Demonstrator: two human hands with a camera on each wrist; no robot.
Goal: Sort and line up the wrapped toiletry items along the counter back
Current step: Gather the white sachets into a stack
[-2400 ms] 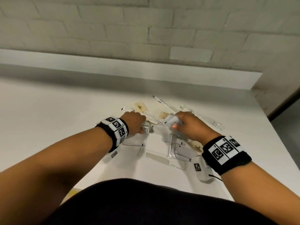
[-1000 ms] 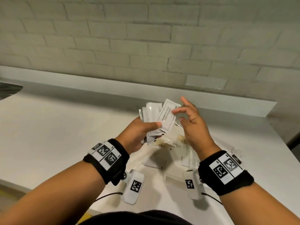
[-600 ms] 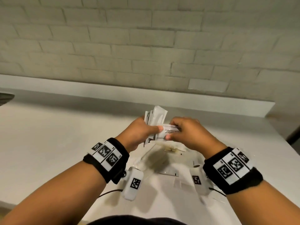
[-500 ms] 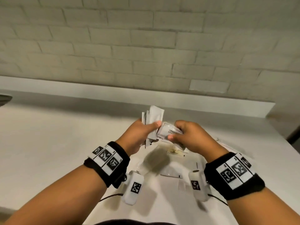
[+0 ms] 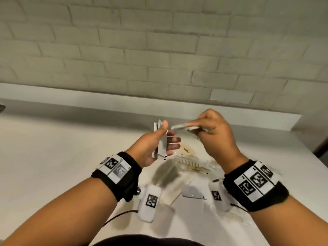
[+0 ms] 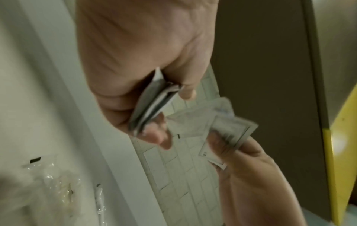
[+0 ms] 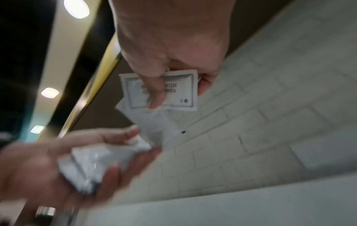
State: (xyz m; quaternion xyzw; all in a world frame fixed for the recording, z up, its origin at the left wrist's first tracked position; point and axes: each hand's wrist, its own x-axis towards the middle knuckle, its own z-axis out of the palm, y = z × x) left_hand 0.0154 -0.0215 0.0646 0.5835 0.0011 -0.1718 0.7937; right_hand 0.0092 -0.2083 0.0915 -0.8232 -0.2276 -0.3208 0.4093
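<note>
My right hand [image 5: 215, 132] has pulled one printed packet [image 7: 173, 90] off the stack [image 5: 161, 142] my left hand [image 5: 152, 148] grips; both are held above the counter [image 5: 53, 157]. Sorting continues; nothing lines the back yet.

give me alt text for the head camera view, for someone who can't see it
Above a white counter, the left hand holds a stack of white sachets upright while the right hand pinches one sachet held flat beside it. More wrapped toiletries, including a comb, lie on the counter below, before a pale brick wall.
</note>
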